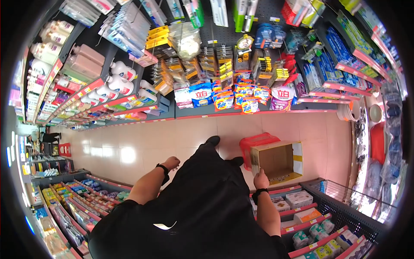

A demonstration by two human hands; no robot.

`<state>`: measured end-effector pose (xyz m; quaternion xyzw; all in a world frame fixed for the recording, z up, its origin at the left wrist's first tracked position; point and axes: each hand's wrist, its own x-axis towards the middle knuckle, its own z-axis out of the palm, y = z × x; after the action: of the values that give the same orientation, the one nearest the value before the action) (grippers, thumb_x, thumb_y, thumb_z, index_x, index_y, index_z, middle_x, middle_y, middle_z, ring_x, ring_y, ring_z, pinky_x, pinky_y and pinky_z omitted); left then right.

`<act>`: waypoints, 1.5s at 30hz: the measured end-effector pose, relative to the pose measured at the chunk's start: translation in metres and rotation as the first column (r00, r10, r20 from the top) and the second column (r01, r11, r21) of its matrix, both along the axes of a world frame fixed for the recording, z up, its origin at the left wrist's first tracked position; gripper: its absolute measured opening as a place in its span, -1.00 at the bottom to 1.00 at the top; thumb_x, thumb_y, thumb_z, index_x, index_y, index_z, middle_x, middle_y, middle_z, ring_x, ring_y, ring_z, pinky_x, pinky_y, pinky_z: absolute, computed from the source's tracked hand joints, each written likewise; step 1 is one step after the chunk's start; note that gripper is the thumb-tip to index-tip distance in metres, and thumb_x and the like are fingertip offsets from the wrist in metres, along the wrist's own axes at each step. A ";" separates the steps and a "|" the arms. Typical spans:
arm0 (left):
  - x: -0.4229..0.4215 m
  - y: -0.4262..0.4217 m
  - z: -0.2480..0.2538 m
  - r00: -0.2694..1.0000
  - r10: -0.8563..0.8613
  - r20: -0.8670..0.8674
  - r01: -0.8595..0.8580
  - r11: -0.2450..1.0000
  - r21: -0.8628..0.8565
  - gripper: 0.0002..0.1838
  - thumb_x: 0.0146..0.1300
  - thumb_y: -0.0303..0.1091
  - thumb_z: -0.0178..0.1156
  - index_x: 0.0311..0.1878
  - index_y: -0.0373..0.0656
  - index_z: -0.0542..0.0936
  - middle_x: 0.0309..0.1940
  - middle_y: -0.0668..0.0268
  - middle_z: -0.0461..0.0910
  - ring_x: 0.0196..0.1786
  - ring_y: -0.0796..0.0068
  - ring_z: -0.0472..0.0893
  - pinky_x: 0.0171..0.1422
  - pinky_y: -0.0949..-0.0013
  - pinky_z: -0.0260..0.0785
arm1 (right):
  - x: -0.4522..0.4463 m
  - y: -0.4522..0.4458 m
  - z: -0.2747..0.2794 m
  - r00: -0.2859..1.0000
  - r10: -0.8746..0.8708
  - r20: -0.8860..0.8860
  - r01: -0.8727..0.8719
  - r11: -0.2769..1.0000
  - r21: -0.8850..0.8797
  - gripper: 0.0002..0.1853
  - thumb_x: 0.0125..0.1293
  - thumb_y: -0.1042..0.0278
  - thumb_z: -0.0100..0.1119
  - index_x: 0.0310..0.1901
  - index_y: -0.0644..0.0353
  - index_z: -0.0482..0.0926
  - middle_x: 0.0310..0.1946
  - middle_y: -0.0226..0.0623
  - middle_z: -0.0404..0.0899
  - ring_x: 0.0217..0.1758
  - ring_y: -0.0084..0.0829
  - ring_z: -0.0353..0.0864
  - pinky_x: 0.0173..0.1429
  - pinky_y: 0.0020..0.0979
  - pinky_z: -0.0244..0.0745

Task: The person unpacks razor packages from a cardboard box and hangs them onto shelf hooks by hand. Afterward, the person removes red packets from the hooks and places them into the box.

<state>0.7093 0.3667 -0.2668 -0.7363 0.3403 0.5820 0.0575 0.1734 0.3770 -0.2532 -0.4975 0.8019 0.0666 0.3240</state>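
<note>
My left hand (172,163) hangs beside my black trouser leg over the floor, its fingers curled in and nothing seen in them. At the near left corner of an open cardboard box (255,157), my right hand (261,179) has its fingers closed on the edge. The box looks empty inside and has yellow tape on its right flap. A red plastic stool (246,149) stands against the box's left side, partly hidden by it. Both wrists wear a black band.
Ahead, a low shelf holds orange Tide bags (224,101), a blue detergent bag (201,94) and a purple one (281,102). White jugs (120,84) line the left shelves. Toothpaste boxes (332,49) fill the right. Tissue packs (299,199) sit behind me. A person (49,137) stands far left.
</note>
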 end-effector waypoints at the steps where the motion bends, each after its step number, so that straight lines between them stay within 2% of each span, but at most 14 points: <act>1: -0.007 -0.010 0.010 0.995 0.095 -0.022 -0.096 0.995 -0.018 -0.68 0.27 -0.27 0.08 -0.11 -0.32 0.65 -0.35 0.21 0.66 -0.40 0.36 0.66 -0.40 0.26 0.52 | 0.001 -0.005 0.006 1.000 -0.025 0.008 0.024 0.997 0.080 -0.57 0.37 0.21 -0.03 0.25 0.06 0.43 -0.10 0.16 0.67 -0.02 0.19 0.67 0.05 0.15 0.54; 7: -0.011 -0.070 0.042 0.980 0.159 -0.119 -0.181 0.961 -0.210 -0.72 0.27 -0.27 0.08 -0.18 -0.29 0.64 -0.44 0.27 0.60 -0.42 0.43 0.60 -0.40 0.33 0.43 | 0.011 -0.017 0.003 0.997 -0.080 0.004 0.079 0.986 0.144 -0.49 0.30 0.33 -0.05 0.31 0.09 0.42 -0.02 0.23 0.63 0.11 0.20 0.61 0.18 0.10 0.50; 14: 0.083 -0.098 0.006 0.987 0.098 -0.128 -0.115 0.984 -0.134 -0.72 0.28 -0.28 0.07 -0.20 -0.30 0.66 -0.46 0.24 0.61 -0.45 0.41 0.60 -0.42 0.29 0.45 | 0.022 -0.024 -0.004 0.968 -0.213 -0.136 0.233 0.961 0.151 -0.57 0.28 0.34 -0.03 0.18 0.19 0.52 0.01 0.23 0.62 0.16 0.19 0.58 0.23 0.09 0.48; 18: 0.155 -0.100 -0.021 0.994 0.105 -0.005 -0.105 0.993 -0.048 -0.71 0.31 -0.27 0.08 -0.22 -0.30 0.68 -0.41 0.19 0.67 -0.41 0.30 0.68 -0.39 0.20 0.54 | 0.044 -0.034 0.027 0.974 -0.166 -0.152 0.189 0.970 0.152 -0.59 0.31 0.27 -0.06 0.13 0.25 0.53 0.01 0.24 0.61 0.16 0.21 0.57 0.22 0.11 0.48; 20: 0.203 -0.095 -0.069 0.935 -0.355 -0.007 0.353 0.933 -0.074 -0.73 0.30 -0.32 0.05 -0.24 -0.30 0.67 -0.42 0.14 0.68 -0.39 0.24 0.71 -0.38 0.16 0.56 | 0.054 -0.034 0.035 0.974 -0.174 -0.145 0.196 0.969 0.153 -0.60 0.32 0.26 -0.08 0.10 0.26 0.54 0.01 0.24 0.61 0.15 0.22 0.57 0.21 0.12 0.48; 21: 0.205 -0.101 -0.060 0.989 -0.145 0.042 0.147 0.988 -0.051 -0.75 0.29 -0.39 0.03 -0.29 -0.31 0.66 -0.43 0.10 0.67 -0.38 0.22 0.72 -0.37 0.16 0.57 | 0.057 -0.036 0.037 0.977 -0.175 -0.126 0.192 0.971 0.141 -0.61 0.33 0.26 -0.10 0.08 0.26 0.54 0.00 0.25 0.61 0.14 0.24 0.57 0.21 0.13 0.47; 22: 0.203 -0.107 -0.054 0.988 -0.154 0.031 0.155 0.987 -0.049 -0.75 0.29 -0.39 0.03 -0.29 -0.31 0.66 -0.43 0.10 0.67 -0.38 0.22 0.72 -0.37 0.16 0.57 | 0.058 -0.037 0.038 0.974 -0.183 -0.137 0.202 0.969 0.143 -0.61 0.33 0.26 -0.10 0.08 0.26 0.54 0.00 0.25 0.61 0.14 0.24 0.57 0.21 0.13 0.47; 24: 0.203 -0.121 -0.046 0.997 0.083 0.002 -0.083 0.997 -0.001 -0.76 0.28 -0.39 0.02 -0.30 -0.31 0.64 -0.43 0.09 0.67 -0.37 0.21 0.73 -0.36 0.16 0.57 | 0.066 -0.037 0.039 0.974 -0.121 -0.189 0.149 0.978 0.144 -0.62 0.33 0.26 -0.09 0.04 0.28 0.54 -0.03 0.26 0.62 0.11 0.27 0.57 0.19 0.14 0.47; 26: 0.202 -0.125 -0.052 0.996 0.047 -0.074 -0.046 0.999 0.009 -0.76 0.27 -0.35 0.04 -0.25 -0.30 0.64 -0.40 0.14 0.67 -0.38 0.25 0.71 -0.37 0.18 0.55 | 0.072 -0.036 0.039 0.964 -0.152 -0.220 0.183 0.974 0.131 -0.63 0.31 0.26 -0.07 0.03 0.29 0.54 -0.06 0.27 0.62 0.08 0.26 0.59 0.17 0.16 0.48; 28: 0.176 -0.143 -0.024 0.983 0.164 -0.085 -0.168 0.985 -0.043 -0.74 0.26 -0.31 0.06 -0.20 -0.28 0.63 -0.38 0.21 0.65 -0.39 0.31 0.67 -0.38 0.24 0.50 | 0.079 -0.038 0.042 0.956 -0.184 -0.229 0.209 0.974 0.089 -0.66 0.30 0.24 0.02 -0.08 0.35 0.59 -0.10 0.27 0.64 0.06 0.23 0.63 0.13 0.11 0.54; 33: 0.135 -0.169 0.000 0.976 0.102 -0.191 -0.111 0.993 -0.042 -0.71 0.28 -0.22 0.07 -0.17 -0.23 0.64 -0.32 0.24 0.62 -0.36 0.39 0.62 -0.37 0.31 0.47 | 0.102 -0.038 0.055 0.931 -0.305 -0.201 0.319 0.947 0.040 -0.65 0.34 0.16 -0.04 0.03 0.16 0.55 -0.10 0.22 0.65 0.02 0.24 0.62 0.10 0.19 0.50; 37: 0.131 -0.178 -0.001 0.976 0.025 -0.217 -0.035 0.998 -0.044 -0.71 0.29 -0.22 0.07 -0.13 -0.22 0.63 -0.32 0.24 0.62 -0.37 0.40 0.61 -0.37 0.32 0.46 | 0.115 -0.024 0.045 0.924 -0.310 -0.223 0.321 0.947 0.014 -0.69 0.35 0.13 -0.03 -0.01 0.07 0.57 -0.15 0.13 0.68 -0.04 0.21 0.65 0.02 0.17 0.53; 40: 0.146 -0.178 -0.007 0.982 -0.041 -0.184 0.037 0.999 -0.026 -0.71 0.30 -0.22 0.08 -0.08 -0.20 0.61 -0.31 0.24 0.61 -0.37 0.40 0.60 -0.38 0.33 0.44 | 0.131 -0.014 0.041 0.915 -0.356 -0.191 0.359 0.933 -0.020 -0.68 0.35 0.11 0.00 0.01 0.06 0.57 -0.17 0.11 0.69 -0.06 0.20 0.66 0.00 0.15 0.54; 45: 0.174 -0.180 -0.012 0.995 -0.040 -0.094 0.042 0.999 0.011 -0.73 0.31 -0.22 0.09 -0.07 -0.19 0.59 -0.31 0.25 0.60 -0.37 0.39 0.59 -0.36 0.30 0.44 | 0.152 0.011 0.030 0.903 -0.340 -0.260 0.345 0.938 -0.030 -0.67 0.36 0.12 0.04 0.09 -0.03 0.56 -0.21 0.02 0.71 -0.10 0.10 0.70 -0.07 0.10 0.57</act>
<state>0.8836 0.1869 -0.2792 -0.7007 0.3537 0.6168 0.0584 0.3251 0.3879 -0.2236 -0.3330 0.9119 0.0805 0.2261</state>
